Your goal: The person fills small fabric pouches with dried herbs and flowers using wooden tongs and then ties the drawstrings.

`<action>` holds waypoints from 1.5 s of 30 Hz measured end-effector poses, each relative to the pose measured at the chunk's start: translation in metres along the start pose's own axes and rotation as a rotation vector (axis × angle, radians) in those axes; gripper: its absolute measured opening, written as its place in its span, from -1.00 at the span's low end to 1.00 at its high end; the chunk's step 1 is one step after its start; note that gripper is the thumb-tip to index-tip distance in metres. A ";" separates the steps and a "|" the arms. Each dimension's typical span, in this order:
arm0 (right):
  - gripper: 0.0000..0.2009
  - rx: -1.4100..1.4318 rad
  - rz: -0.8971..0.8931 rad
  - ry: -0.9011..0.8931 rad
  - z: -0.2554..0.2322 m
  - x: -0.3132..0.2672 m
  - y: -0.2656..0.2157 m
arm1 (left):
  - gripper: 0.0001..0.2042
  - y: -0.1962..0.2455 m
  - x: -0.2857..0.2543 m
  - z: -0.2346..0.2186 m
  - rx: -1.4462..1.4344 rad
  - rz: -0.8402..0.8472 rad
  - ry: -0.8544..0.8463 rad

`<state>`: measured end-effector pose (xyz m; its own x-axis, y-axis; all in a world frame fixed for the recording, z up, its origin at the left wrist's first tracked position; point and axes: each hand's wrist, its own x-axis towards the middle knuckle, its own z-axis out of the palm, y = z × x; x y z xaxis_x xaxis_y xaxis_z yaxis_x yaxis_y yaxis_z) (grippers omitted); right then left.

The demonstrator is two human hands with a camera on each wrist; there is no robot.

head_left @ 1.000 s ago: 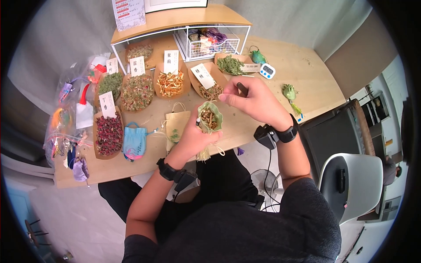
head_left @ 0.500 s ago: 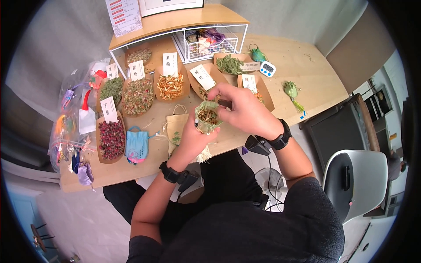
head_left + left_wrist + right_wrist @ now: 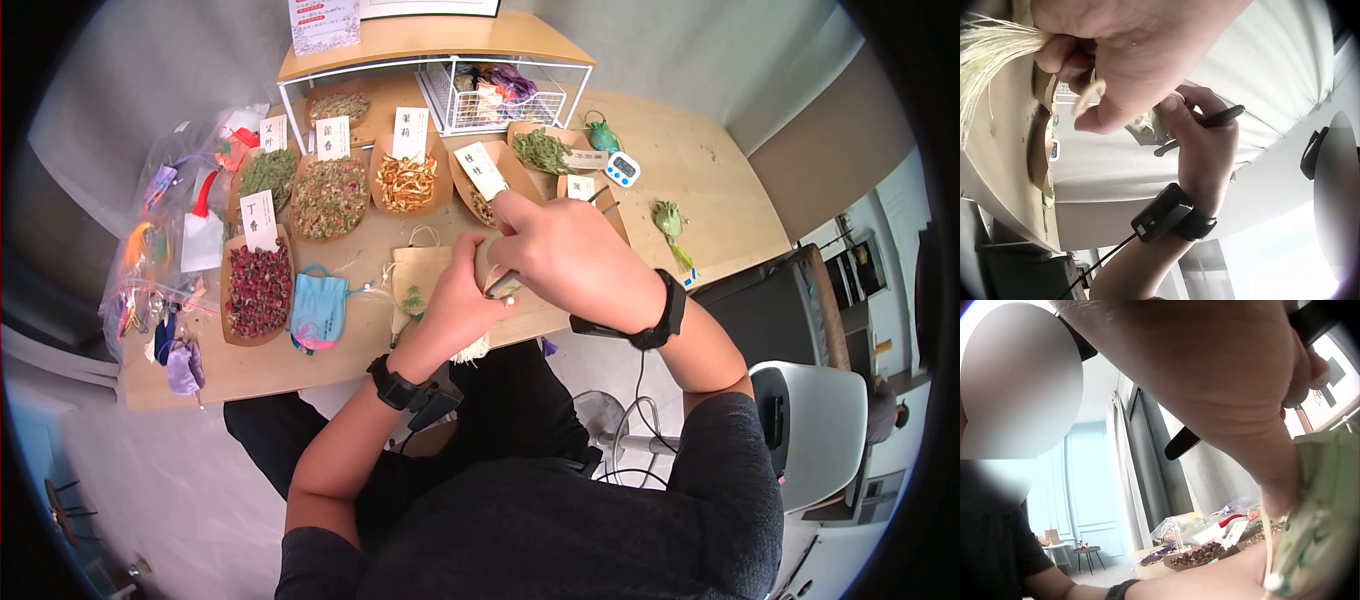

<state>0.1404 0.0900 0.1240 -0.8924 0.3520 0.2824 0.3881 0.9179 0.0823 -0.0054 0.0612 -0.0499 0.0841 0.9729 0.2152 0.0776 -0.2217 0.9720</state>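
My left hand (image 3: 465, 300) grips a small pale-green drawstring pouch (image 3: 503, 287) above the table's front edge. The pouch has a leaf print and a white bead (image 3: 1274, 582) on its cord. A cream tassel (image 3: 997, 53) hangs by the left hand. My right hand (image 3: 575, 255) is over the pouch, its thumb and fingertips at the rim, covering most of the mouth and contents. A dark slim stick-like tool (image 3: 1225, 117) is held across the right hand's fingers. Beyond the hands is a paper tray of brown dried pieces (image 3: 480, 205).
Labelled paper trays hold rosebuds (image 3: 258, 290), mixed herbs (image 3: 330, 200), orange-brown strips (image 3: 407, 183) and green leaves (image 3: 543, 150). A blue pouch (image 3: 318, 308) and beige pouch (image 3: 417, 275) lie near. Behind are a white-framed shelf (image 3: 440, 50) and timer (image 3: 622, 169); left, a plastic bag (image 3: 160, 200).
My right hand has come down and left onto the pouch's mouth, carrying the tool. Brown dried pieces, visible inside the pouch earlier, are now mostly hidden. The left hand keeps its grip.
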 end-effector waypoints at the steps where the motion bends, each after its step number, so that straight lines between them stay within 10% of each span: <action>1: -0.86 0.098 0.016 -0.013 0.004 0.000 0.004 | -0.30 0.008 -0.001 0.002 -0.064 0.033 -0.016; 19: -0.21 0.563 0.524 -0.250 0.006 -0.011 0.032 | -0.40 0.012 0.001 -0.002 -0.741 -0.181 -0.093; 37: -0.79 0.612 0.331 -0.064 0.018 -0.015 0.052 | -0.25 0.008 0.002 -0.004 -0.845 -0.213 -0.214; 45: -0.84 0.754 0.580 -0.062 0.008 -0.008 0.052 | -0.41 0.008 0.003 -0.013 -0.618 -0.206 -0.372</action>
<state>0.1661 0.1366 0.1188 -0.6268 0.7785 0.0326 0.5428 0.4663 -0.6985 -0.0177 0.0633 -0.0398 0.4672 0.8802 0.0839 -0.4347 0.1460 0.8887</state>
